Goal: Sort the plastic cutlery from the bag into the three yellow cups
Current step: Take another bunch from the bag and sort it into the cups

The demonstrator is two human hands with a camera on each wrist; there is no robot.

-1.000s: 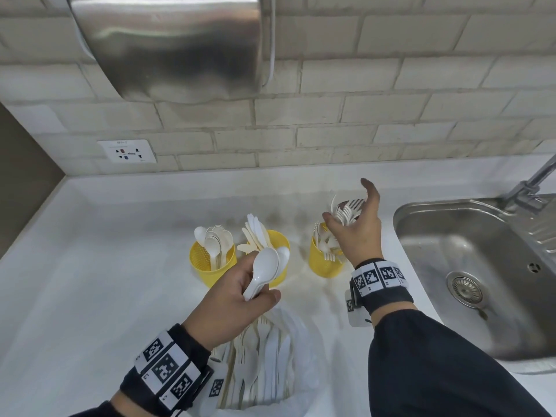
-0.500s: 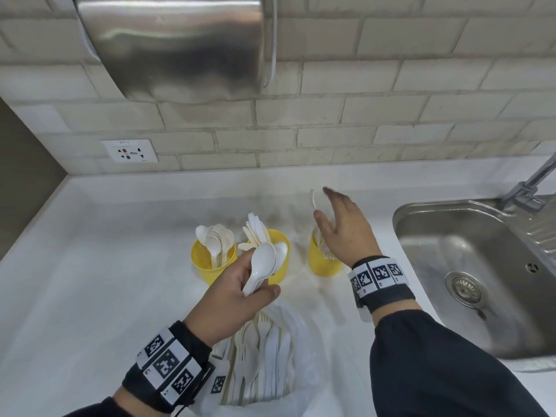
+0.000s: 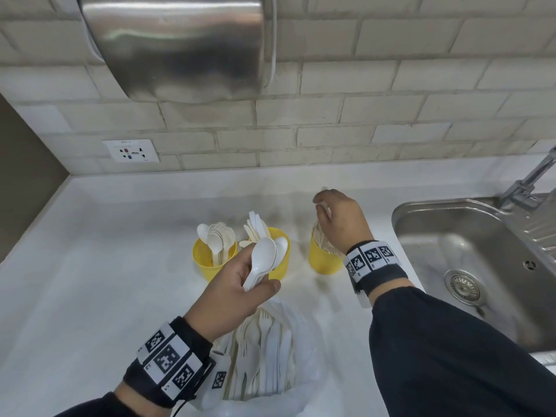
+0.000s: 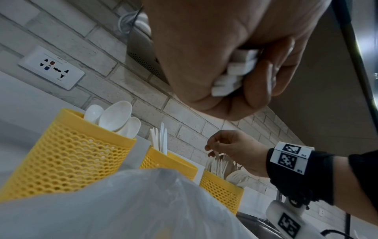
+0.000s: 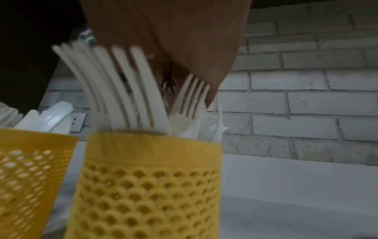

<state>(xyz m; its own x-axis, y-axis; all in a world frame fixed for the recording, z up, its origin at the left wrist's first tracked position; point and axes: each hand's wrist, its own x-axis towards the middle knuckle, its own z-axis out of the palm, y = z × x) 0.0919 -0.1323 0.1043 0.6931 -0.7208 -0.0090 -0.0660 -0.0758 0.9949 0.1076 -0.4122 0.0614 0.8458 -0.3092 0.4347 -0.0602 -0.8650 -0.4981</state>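
Cups (image 3: 213, 260) part-filled — left hand (image 3: 228, 293) grips spoons (image 3: 261, 260), right hand (image 3: 340, 221) pinches forks (image 4: 218, 163) over the right cup; bag (image 3: 270, 356) far from empty.

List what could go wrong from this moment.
The right hand is pushing forks into the right cup, which is already crowded; it may tip or spill. The left hand grips several spoons by their handles above the bag; one could slip back in.
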